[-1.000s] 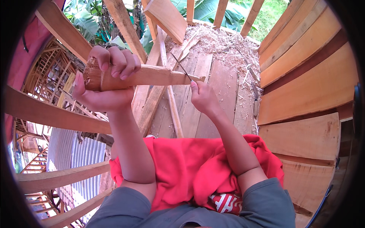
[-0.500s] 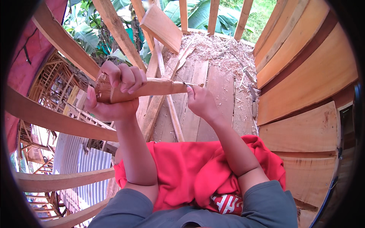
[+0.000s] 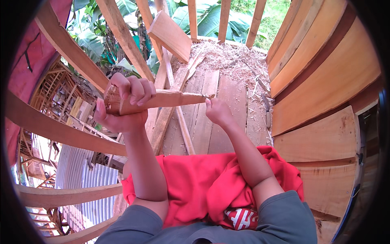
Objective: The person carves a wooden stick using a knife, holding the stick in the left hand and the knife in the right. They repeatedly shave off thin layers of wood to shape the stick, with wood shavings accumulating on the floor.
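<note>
Wooden planks make up the floor (image 3: 211,122) of this raised platform, with open rails and green leaves beyond. Above that floor the left hand (image 3: 124,103) holds a wooden stick (image 3: 162,99) up at about chest height. The stick lies nearly level, its thick round end at the left and its whittled, pointed end at the right. The left hand's fingers (image 3: 136,87) curl over the top of the thick end and the thumb comes up from below, so the hand is wrapped tightly around it; most of the thick end is hidden under those fingers.

The right hand (image 3: 219,112) sits just beside the pointed tip, its fingers drawn together and its fingertips touching or almost touching the tip. Something thin and dark seems to show at the tip, but it is too small to make out, and whether the right hand pinches anything cannot be told.

Below the stick, a red cloth (image 3: 203,187) lies over the person's lap, and both forearms rise out of it. Beyond the stick, a heap of wood shavings (image 3: 235,61) covers the far end of the floor. To the right of the stick, wide curved boards (image 3: 325,77) form a wall. Left of the stick, a corrugated metal roof (image 3: 81,183) shows far below the rails.
</note>
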